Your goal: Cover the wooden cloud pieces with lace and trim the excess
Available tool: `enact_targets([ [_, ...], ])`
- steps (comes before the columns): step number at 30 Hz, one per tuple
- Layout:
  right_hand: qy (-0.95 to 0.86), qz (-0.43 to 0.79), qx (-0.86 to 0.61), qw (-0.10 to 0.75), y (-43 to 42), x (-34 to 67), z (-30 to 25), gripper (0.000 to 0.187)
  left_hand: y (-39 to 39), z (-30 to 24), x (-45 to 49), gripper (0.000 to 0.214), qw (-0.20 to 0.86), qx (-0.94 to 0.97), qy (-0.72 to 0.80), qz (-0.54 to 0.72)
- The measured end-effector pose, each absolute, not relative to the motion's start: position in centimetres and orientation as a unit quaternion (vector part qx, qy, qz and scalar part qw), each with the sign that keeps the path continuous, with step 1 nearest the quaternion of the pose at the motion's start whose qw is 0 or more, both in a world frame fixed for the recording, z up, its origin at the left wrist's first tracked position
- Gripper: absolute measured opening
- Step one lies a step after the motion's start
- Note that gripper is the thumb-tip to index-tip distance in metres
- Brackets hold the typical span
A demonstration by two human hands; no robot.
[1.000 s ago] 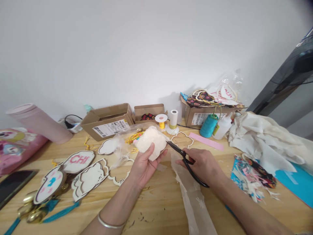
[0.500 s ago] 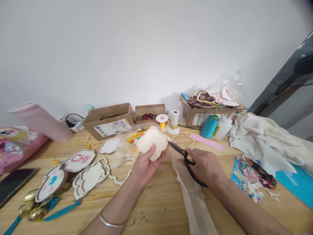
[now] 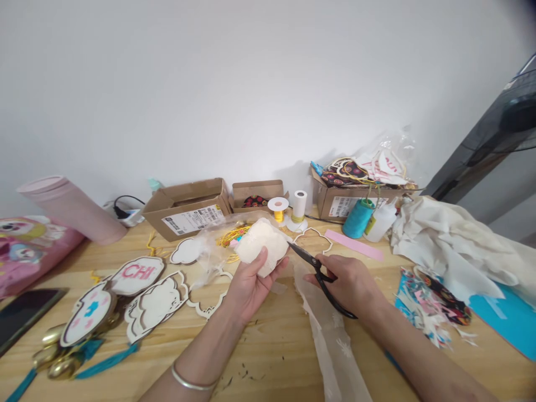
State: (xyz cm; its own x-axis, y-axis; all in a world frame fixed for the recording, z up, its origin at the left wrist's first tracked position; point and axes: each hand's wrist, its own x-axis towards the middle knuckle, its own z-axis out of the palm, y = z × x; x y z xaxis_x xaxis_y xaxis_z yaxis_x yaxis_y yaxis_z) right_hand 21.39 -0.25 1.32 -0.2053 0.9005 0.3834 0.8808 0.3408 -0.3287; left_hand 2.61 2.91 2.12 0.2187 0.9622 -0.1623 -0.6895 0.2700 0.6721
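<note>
Cream padded fabric, wadded into a soft bundle (image 3: 263, 248), lies cupped in the left hand (image 3: 251, 290), whose fingers wrap its underside while the thumb (image 3: 262, 258) presses on its face. It looks light and squashy, likely to deform and slide under pressure, so the surest hold seems to be around its middle. The right hand (image 3: 347, 287) is closed around black-handled scissors (image 3: 326, 296), their blades reaching to the bundle's edge. Below lies a sheer floral fabric strip (image 3: 330, 346) on the wooden table (image 3: 272, 357). Leftward rest wooden cutouts, including a plaque lettered CHI (image 3: 136, 275). Farther back stand a cardboard box (image 3: 186, 212) and a teal thread cone (image 3: 358, 219).
</note>
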Motion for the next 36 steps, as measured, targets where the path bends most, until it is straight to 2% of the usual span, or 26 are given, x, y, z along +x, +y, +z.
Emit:
enact_targets([
  [3, -0.774, 0.065, -0.576, 0.256, -0.3, 21.4, 1.6, 0.031, 2.9, 2.0, 2.6, 0.042, 0.744, 0.239, 0.286, 0.555],
  [8, -0.760, 0.070, -0.595, 0.252, -0.3, 21.1, 1.8, 0.037, 2.8, 1.9, 2.7, 0.040, 0.743, 0.231, 0.284, 0.560],
  [13, -0.754, 0.042, -0.605, 0.252, -0.2, 21.0, 1.4, 0.030, 2.7, 2.1, 3.1, 0.045, 0.743, 0.213, 0.287, 0.566],
  [21, -0.759, 0.000, -0.605, 0.243, -0.3, 21.0, 1.5, 0.031, 2.7, 2.0, 3.2, 0.047, 0.745, 0.197, 0.278, 0.573],
  [36, -0.758, -0.055, -0.606, 0.236, -0.4, 20.6, 1.1, 0.037, 2.4, 1.8, 3.7, 0.034, 0.752, 0.188, 0.286, 0.563],
])
